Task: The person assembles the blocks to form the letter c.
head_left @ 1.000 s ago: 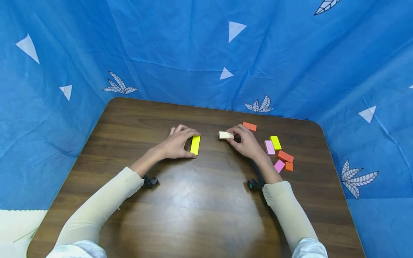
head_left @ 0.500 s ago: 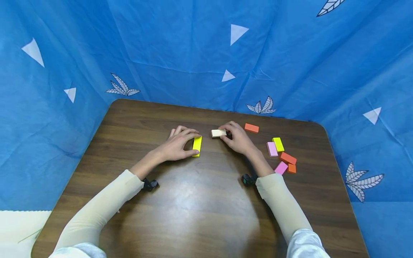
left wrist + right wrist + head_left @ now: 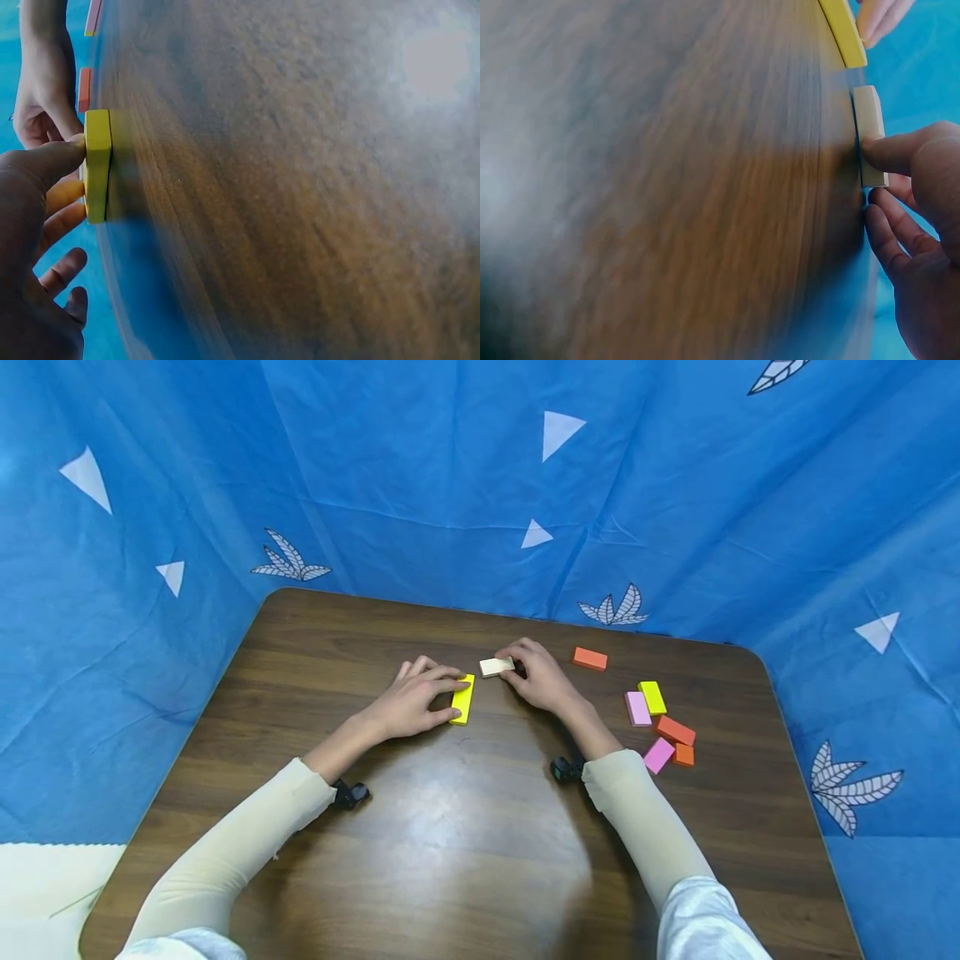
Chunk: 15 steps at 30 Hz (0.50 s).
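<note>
A yellow block (image 3: 462, 700) lies on the brown wooden table (image 3: 420, 877), its long side running away from me. My left hand (image 3: 411, 702) holds it from the left, with the thumb at its near end and the fingers towards its far end. Just right of it, my right hand (image 3: 545, 678) pinches a pale wood-coloured block (image 3: 492, 668) by its right end. In the right wrist view, the pale block (image 3: 868, 120) sits low at the tabletop, with a small gap to the yellow block (image 3: 844, 31).
To the right of my right hand lies an orange-red block (image 3: 590, 659). Further right is a loose group: a light pink block (image 3: 638, 709), a yellow block (image 3: 652, 697), a red block (image 3: 676, 730), an orange block (image 3: 683, 755) and a pink block (image 3: 659, 755). Blue cloth (image 3: 420, 468) hangs behind.
My right hand has moved left with the pale block, bringing it close to the yellow block. My left hand has stayed nearly in place on the yellow block.
</note>
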### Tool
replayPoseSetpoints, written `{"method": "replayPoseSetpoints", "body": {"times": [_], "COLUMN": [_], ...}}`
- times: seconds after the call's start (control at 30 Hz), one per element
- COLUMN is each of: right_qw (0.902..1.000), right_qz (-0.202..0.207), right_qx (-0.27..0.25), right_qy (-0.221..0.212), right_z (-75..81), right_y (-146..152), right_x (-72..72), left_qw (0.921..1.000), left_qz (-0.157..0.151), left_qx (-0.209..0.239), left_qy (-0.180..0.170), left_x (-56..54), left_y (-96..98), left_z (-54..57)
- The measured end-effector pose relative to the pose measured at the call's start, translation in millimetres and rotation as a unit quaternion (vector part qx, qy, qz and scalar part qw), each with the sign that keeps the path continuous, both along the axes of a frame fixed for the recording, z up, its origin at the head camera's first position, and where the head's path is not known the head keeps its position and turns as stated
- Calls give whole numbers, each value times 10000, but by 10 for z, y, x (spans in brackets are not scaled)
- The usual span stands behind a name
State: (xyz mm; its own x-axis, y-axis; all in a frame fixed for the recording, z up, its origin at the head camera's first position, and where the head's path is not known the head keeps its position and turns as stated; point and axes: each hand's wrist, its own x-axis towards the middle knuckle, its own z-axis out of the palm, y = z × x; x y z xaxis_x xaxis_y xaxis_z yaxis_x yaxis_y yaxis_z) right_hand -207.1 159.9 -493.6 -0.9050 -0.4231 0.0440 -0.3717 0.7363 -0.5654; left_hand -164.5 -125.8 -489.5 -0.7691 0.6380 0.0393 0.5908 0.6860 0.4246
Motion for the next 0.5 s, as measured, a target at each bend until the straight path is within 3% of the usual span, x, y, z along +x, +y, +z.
{"method": "replayPoseSetpoints", "body": {"times": [0.5], "right_qw": [9997], "right_qz": [256], "right_qx": [-8], "right_qy": [39], "right_z": [-24], "right_y": [-157], "right_x": [-76], "left_qw": [9999], "left_qz": [59], "left_qx": [41], "left_qy": [-108], "left_x": [1], "left_y": [8], "left_z": [-9]}}
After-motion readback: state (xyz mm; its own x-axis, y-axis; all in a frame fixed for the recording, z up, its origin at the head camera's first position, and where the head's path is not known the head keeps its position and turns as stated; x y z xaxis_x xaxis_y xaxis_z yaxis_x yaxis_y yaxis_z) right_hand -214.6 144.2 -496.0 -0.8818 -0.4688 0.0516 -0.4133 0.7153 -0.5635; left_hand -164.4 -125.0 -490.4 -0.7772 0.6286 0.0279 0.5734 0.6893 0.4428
